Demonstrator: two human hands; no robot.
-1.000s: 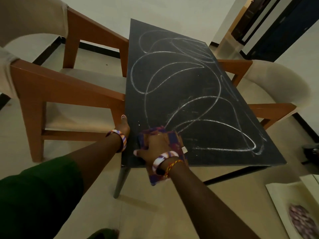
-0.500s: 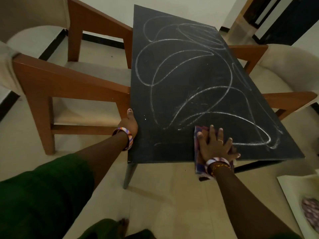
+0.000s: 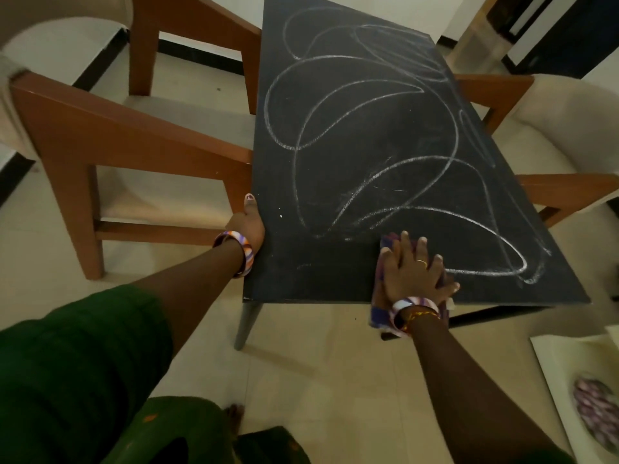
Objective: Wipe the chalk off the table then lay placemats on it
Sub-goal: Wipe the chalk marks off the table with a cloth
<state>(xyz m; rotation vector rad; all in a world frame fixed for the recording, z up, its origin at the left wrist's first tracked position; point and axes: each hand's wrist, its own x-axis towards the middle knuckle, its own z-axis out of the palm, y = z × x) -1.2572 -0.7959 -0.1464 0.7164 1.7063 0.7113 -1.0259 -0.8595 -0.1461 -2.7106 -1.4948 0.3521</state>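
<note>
The black table point(image 3: 351, 162) is rectangular, with its near short edge toward the person. White chalk loops point(image 3: 365, 128) cover most of the tabletop, from the far edge down to a band along the near edge. In that band, the part between the near-left corner and the cloth is nearly free of chalk.

Right hand point(image 3: 413, 274): flat, fingers spread, palm pressed down on a purple checked cloth point(image 3: 380, 309). The cloth lies at the near edge, right of its midpoint, and hangs over that edge. A chalk line runs from the fingertips toward the near-right corner.

Left hand point(image 3: 246, 226): gripping the left long edge of the tabletop near the near-left corner, thumb along the edge on top. The fingers are hidden below the edge, so the degree of closure cannot be told.

Each wrist carries a striped bangle.

A wooden armchair point(image 3: 134, 135) stands just beside the left long edge, its arm end close to the left hand. A second armchair point(image 3: 569, 135) stands at the right long edge, with both arms reaching the tabletop. Bare floor point(image 3: 318, 380) lies in front of the near edge.

A pale placemat point(image 3: 582, 380) with a purple motif lies on the floor at the lower right, well apart from the table.
</note>
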